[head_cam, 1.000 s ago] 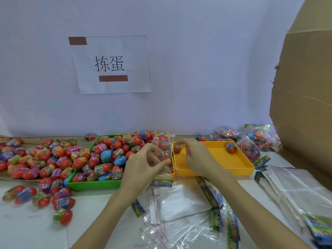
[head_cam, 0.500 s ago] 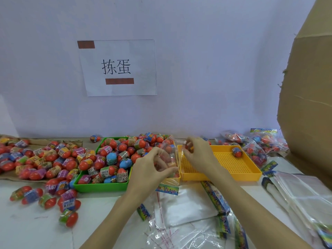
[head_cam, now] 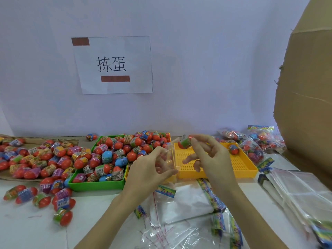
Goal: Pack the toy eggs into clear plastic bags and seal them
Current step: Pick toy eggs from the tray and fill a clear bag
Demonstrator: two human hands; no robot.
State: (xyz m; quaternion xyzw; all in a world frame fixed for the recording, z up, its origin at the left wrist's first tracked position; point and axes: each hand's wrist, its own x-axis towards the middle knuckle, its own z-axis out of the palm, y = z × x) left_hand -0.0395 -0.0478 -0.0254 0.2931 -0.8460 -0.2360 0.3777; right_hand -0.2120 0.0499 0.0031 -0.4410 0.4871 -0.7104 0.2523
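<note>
My right hand (head_cam: 210, 157) pinches a red toy egg with a green wrapper (head_cam: 184, 142) between thumb and forefinger, above the yellow tray's (head_cam: 240, 172) left edge. My left hand (head_cam: 149, 170) pinches the mouth of a clear plastic bag (head_cam: 168, 155) just left of that egg. One more egg (head_cam: 234, 149) lies in the yellow tray. A green tray (head_cam: 97, 186) heaped with red and blue eggs stands to the left.
Loose eggs (head_cam: 36, 159) cover cardboard and the table at the left. Filled bags (head_cam: 251, 141) lie behind the yellow tray. Empty clear bags with coloured headers (head_cam: 188, 209) lie in front and a stack (head_cam: 301, 193) at the right. A cardboard box (head_cam: 309, 87) stands far right.
My right hand has lifted an egg from the yellow tray's left corner and brought it up toward the bag. The left hand keeps hold of the bag.
</note>
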